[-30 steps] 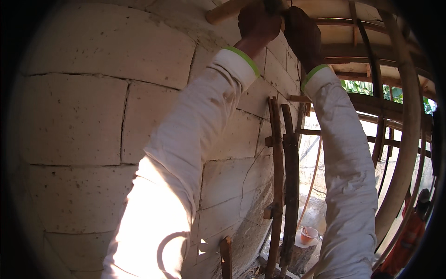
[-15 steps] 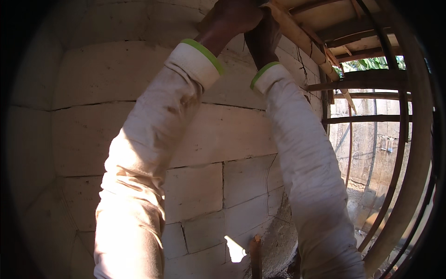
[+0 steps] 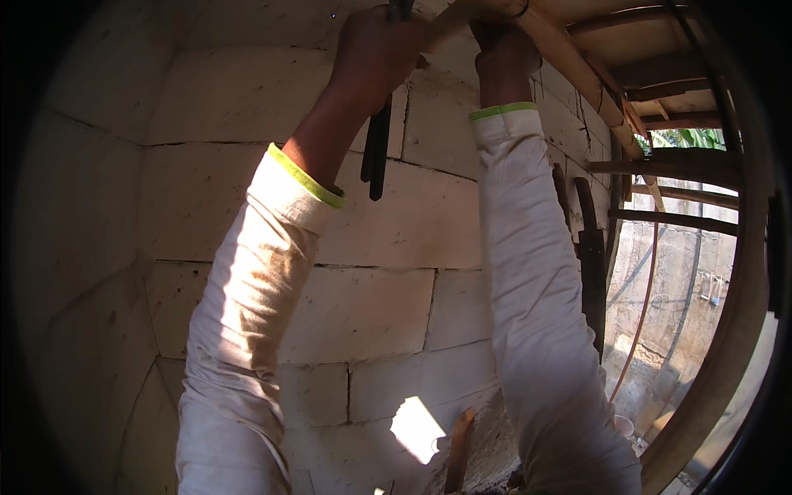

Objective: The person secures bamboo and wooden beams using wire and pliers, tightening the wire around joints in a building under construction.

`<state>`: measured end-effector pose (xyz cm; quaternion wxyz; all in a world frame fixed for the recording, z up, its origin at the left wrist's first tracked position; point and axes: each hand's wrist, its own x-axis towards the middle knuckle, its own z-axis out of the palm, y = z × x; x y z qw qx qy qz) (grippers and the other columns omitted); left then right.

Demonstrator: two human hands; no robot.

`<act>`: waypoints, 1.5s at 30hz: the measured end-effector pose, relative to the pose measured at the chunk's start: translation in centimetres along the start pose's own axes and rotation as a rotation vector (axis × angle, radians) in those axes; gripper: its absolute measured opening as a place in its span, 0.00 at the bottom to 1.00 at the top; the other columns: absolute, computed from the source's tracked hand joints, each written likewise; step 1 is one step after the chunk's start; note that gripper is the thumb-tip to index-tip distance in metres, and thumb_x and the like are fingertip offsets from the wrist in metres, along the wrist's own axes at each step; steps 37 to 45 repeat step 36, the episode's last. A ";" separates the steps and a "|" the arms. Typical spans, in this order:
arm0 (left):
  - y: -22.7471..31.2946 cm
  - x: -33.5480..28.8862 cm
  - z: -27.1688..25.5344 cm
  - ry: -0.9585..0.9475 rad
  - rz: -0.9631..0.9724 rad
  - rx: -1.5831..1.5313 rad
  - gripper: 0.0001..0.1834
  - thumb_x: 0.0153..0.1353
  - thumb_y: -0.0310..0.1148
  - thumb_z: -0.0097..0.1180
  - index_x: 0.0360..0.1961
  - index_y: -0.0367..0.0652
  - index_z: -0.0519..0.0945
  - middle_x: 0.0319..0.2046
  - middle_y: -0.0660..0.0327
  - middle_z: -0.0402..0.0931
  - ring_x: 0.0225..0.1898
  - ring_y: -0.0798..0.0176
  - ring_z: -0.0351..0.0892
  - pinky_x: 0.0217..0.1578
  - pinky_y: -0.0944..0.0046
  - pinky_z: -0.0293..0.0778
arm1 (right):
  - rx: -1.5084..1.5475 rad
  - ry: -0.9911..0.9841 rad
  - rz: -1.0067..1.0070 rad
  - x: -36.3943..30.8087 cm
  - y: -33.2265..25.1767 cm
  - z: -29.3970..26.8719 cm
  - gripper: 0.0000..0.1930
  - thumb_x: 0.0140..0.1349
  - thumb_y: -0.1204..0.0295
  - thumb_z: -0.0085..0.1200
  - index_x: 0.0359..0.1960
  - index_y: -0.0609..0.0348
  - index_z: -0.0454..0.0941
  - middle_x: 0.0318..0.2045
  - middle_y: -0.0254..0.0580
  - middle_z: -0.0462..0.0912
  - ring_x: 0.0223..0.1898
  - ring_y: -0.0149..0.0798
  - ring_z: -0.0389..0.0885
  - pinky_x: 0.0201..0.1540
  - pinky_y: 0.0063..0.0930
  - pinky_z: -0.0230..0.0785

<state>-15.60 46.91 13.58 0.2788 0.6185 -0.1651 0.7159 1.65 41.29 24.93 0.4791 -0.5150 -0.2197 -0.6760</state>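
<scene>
My left hand (image 3: 375, 54) is raised at the top of the view, its fingers wrapped round dark metal pincers (image 3: 379, 153). Two straight handles hang below the fist, and a dark end sticks up above it. Beside the bamboo pole (image 3: 549, 33), my right hand (image 3: 507, 58) is lifted with curled fingers. What those fingers hold, if anything, is hidden at the pole's underside. Both forearms wear pale long sleeves with green cuff edges.
A wall of large pale blocks (image 3: 396, 214) stands close in front. Bamboo and wooden poles (image 3: 676, 165) form a frame on the right, under a roof. A wooden stick (image 3: 459, 450) rises at the bottom beside a sunlit patch. Dark upright pieces (image 3: 590, 247) stand beyond my right sleeve.
My hands have separated from being close together at the top. The left has moved left and its pincers now show; the right has shifted right, along the pole. The view has also shifted.
</scene>
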 end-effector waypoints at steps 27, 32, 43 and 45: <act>-6.1 -4.5 12.1 -0.376 -0.153 -0.739 0.22 0.65 0.44 0.57 0.49 0.35 0.77 0.33 0.61 0.78 0.34 0.66 0.78 0.39 0.63 0.75 | 1.102 -0.884 0.358 -12.9 9.8 -15.6 0.17 0.61 0.76 0.49 0.51 0.74 0.71 0.39 0.51 0.79 0.35 0.45 0.84 0.33 0.31 0.84; -8.4 -2.0 13.6 -0.295 -0.089 -0.761 0.18 0.67 0.40 0.55 0.47 0.34 0.78 0.31 0.62 0.76 0.30 0.67 0.75 0.36 0.63 0.75 | 0.907 -0.866 0.232 -11.0 8.0 -15.0 0.18 0.57 0.79 0.48 0.50 0.73 0.71 0.41 0.50 0.76 0.39 0.44 0.81 0.37 0.34 0.84; -7.9 -1.2 15.2 -0.170 -0.140 -0.656 0.19 0.68 0.41 0.53 0.50 0.36 0.78 0.31 0.58 0.75 0.28 0.67 0.75 0.38 0.60 0.80 | 0.648 -0.834 0.169 -8.6 8.7 -14.6 0.21 0.56 0.76 0.52 0.53 0.66 0.73 0.48 0.50 0.73 0.49 0.46 0.79 0.40 0.34 0.82; -7.9 -1.2 15.2 -0.170 -0.140 -0.656 0.19 0.68 0.41 0.53 0.50 0.36 0.78 0.31 0.58 0.75 0.28 0.67 0.75 0.38 0.60 0.80 | 0.648 -0.834 0.169 -8.6 8.7 -14.6 0.21 0.56 0.76 0.52 0.53 0.66 0.73 0.48 0.50 0.73 0.49 0.46 0.79 0.40 0.34 0.82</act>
